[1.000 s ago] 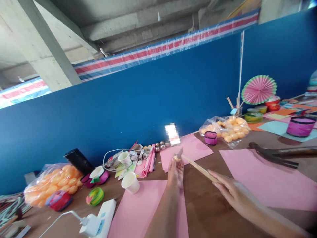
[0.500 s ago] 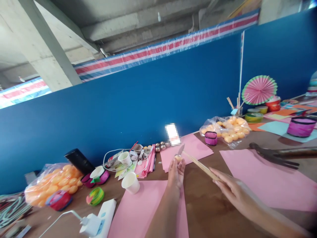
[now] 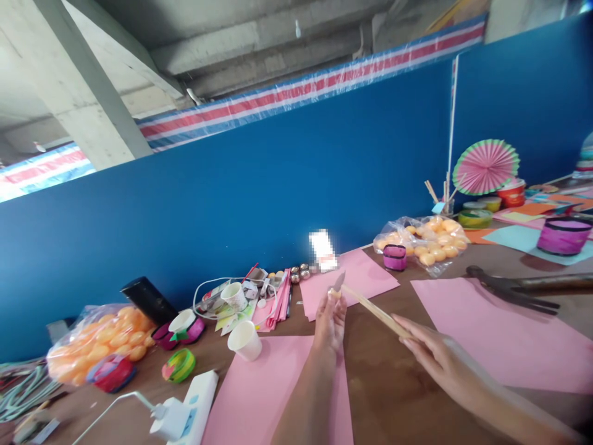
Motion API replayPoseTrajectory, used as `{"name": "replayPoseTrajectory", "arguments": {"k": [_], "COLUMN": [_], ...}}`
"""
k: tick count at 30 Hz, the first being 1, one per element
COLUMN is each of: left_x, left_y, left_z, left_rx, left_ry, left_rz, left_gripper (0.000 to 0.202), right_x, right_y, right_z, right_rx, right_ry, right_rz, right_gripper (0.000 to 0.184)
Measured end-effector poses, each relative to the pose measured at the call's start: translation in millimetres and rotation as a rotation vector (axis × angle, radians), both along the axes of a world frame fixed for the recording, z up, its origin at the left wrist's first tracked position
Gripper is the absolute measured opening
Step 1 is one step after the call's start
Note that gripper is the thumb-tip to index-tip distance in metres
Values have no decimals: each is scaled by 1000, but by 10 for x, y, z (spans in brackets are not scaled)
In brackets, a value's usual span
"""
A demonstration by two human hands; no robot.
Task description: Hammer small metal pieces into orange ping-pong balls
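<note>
Near the middle of the table, my left hand (image 3: pixel 331 321) is closed around a small knife (image 3: pixel 340 282). Its pale handle end shows at the fingertips, and the short blade points up and slightly right. My right hand (image 3: pixel 428 349) grips thin wooden sticks (image 3: pixel 375 310), which slant up and left. Their far tips come close to the knife blade; whether they touch it I cannot tell. Beneath my left forearm lies a pink paper sheet (image 3: pixel 269 389), with a white paper cup (image 3: pixel 244 341) on its far left corner. Another pink sheet (image 3: pixel 370 275) lies beyond the knife.
A hammer (image 3: pixel 509 287) rests across a pink sheet (image 3: pixel 500 346) at right. Bags of orange balls stand left (image 3: pixel 111 340) and back right (image 3: pixel 430 241). A power strip (image 3: pixel 199 402) with a plugged-in cable is front left. A blue partition (image 3: pixel 231 204) rises behind the table.
</note>
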State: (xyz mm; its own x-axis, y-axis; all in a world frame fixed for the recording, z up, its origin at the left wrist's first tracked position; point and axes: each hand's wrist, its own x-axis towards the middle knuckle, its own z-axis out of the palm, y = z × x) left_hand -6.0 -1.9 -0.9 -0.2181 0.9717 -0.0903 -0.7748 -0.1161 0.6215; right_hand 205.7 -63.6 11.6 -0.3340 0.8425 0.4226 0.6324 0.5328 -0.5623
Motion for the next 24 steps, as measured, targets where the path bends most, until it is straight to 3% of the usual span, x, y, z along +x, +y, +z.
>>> {"name": "replayPoseTrajectory", "arguments": {"k": [24], "left_x": [-17], "left_y": [-9], "left_z": [-4], "left_rx": [-32], "left_ry": [-78], "left_rz": [-102], "left_gripper": [24], "right_x": [51], "right_y": [15], "right_z": [-14], "right_rx": [-74], "right_ry": [105], "right_rz": [7], "right_gripper": [41]}}
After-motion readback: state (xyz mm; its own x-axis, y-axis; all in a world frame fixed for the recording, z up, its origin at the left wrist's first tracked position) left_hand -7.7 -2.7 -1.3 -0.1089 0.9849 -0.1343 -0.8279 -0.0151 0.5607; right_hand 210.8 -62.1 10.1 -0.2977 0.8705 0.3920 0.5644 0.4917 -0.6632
